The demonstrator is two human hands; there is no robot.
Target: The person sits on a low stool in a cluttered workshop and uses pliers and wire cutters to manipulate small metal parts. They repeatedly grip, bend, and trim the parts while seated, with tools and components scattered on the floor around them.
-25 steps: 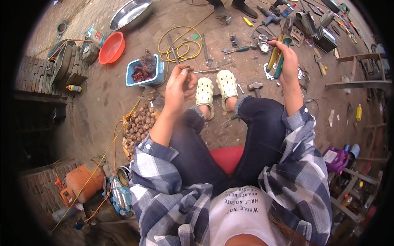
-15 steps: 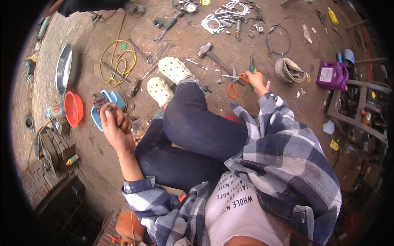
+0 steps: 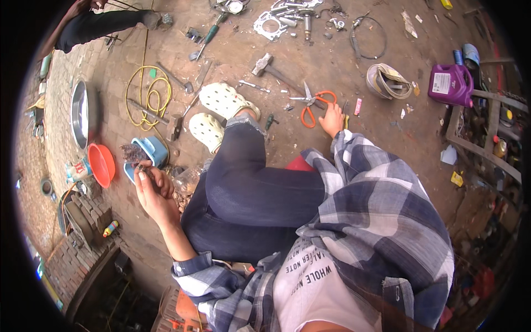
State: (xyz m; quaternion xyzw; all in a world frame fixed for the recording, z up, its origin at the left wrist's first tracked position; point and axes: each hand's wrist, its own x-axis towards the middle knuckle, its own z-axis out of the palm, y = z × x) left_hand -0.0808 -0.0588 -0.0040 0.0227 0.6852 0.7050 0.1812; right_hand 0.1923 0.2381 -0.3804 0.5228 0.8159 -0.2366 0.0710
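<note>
My left hand (image 3: pixel 156 193) is at the lower left, fingers curled round a small dark object (image 3: pixel 145 172) too small to name, beside a blue bin (image 3: pixel 157 150) of dark lumpy material. My right hand (image 3: pixel 333 119) reaches down to the floor just below orange-handled scissors (image 3: pixel 308 113), fingers bent and slightly apart by their upper loop. A narrow yellow-handled tool (image 3: pixel 346 123) lies partly hidden beside that hand. A long-handled hammer (image 3: pixel 264 65) and a small green tool (image 3: pixel 270 123) lie near my pale clogs (image 3: pixel 220 100).
A red basin (image 3: pixel 101 165), steel tub (image 3: pixel 83 116) and coiled yellow hose (image 3: pixel 145 97) are left. Metal parts (image 3: pixel 271 25) lie ahead. A purple jug (image 3: pixel 449 83) stands by a metal frame (image 3: pixel 489 157) at right. Another person's leg (image 3: pixel 102 30) shows at upper left.
My right hand, earlier raised with green-and-yellow pliers, has come down to the floor by the scissors. My view has swung right; my legs now angle left. My left hand still holds the small object.
</note>
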